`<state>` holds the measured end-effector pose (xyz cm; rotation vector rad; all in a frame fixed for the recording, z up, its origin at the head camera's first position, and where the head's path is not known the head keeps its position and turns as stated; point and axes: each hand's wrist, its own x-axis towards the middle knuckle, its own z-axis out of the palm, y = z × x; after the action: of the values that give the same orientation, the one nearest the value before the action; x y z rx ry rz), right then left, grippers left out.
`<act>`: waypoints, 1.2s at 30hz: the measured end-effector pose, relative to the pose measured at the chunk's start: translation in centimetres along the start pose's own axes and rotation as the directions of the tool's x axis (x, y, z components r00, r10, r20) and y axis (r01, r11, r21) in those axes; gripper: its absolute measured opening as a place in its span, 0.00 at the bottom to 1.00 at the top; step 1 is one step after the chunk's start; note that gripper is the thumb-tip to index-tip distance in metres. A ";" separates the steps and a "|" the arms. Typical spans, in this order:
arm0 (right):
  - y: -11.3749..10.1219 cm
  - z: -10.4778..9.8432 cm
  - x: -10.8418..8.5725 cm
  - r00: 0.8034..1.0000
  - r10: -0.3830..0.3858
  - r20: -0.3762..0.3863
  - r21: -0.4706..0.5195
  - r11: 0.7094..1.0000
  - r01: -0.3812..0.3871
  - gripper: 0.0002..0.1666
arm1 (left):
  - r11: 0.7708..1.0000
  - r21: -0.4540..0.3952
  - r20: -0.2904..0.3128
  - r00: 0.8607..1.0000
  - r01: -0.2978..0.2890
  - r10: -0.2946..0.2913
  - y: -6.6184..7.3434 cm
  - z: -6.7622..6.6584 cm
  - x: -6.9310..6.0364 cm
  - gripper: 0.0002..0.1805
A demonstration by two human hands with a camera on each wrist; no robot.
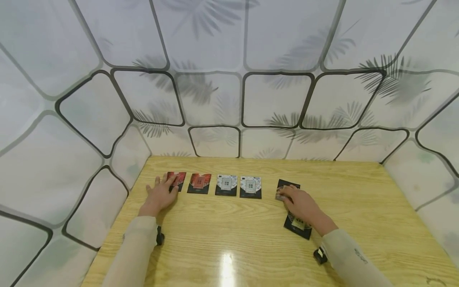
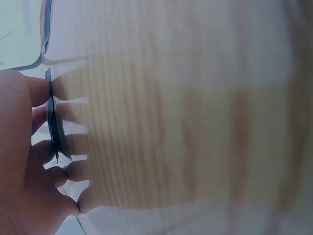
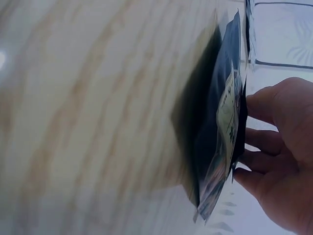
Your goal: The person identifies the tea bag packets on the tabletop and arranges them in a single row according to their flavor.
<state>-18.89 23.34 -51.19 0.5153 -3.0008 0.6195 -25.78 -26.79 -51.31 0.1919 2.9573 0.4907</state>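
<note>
My left hand (image 1: 159, 196) lies with spread fingers on the leftmost red-and-black packet (image 1: 181, 181), also seen edge-on as a dark packet (image 2: 55, 120) in the left wrist view. At the right, my right hand (image 1: 303, 204) holds the upper black packet (image 1: 288, 182) with bent fingers and thumb, covering much of it. Below that hand lies another black packet with a yellowish label (image 1: 298, 225), partly under the wrist. In the right wrist view, this labelled packet (image 3: 226, 117) stands out in front of my right hand (image 3: 286, 152).
Between the hands, a red-and-black packet (image 1: 199, 183) and two silver-and-black packets (image 1: 226, 185) (image 1: 250, 187) lie in a row on the wooden table (image 1: 222, 227). A patterned fabric wall (image 1: 215, 99) rises behind and on both sides.
</note>
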 end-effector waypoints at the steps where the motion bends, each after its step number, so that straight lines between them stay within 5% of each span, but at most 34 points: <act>1: 0.0 0.1 0.1 1.000 -0.004 0.005 -0.001 1.000 0.004 0.21 | 1.000 0.001 0.000 1.000 -0.001 0.001 0.0 0.0 0.0 0.34; 16: -0.9 0.2 1.2 0.996 -0.027 0.083 0.019 1.000 0.025 0.19 | 1.000 0.010 0.003 1.000 -0.007 0.007 -0.2 0.0 0.0 0.34; 25: -0.9 0.6 1.6 0.997 -0.062 0.044 -0.039 0.997 0.063 0.20 | 1.000 0.008 0.007 1.000 -0.004 0.004 -0.1 0.0 0.1 0.34; 36: -1.0 0.5 2.3 0.990 -0.037 0.136 0.019 0.999 0.035 0.27 | 1.000 0.004 0.008 1.000 -0.001 0.001 0.0 0.0 0.0 0.34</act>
<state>-20.69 21.55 -51.05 0.6366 -3.1080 0.6318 -25.82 -26.83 -51.28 0.1958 2.9510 0.4838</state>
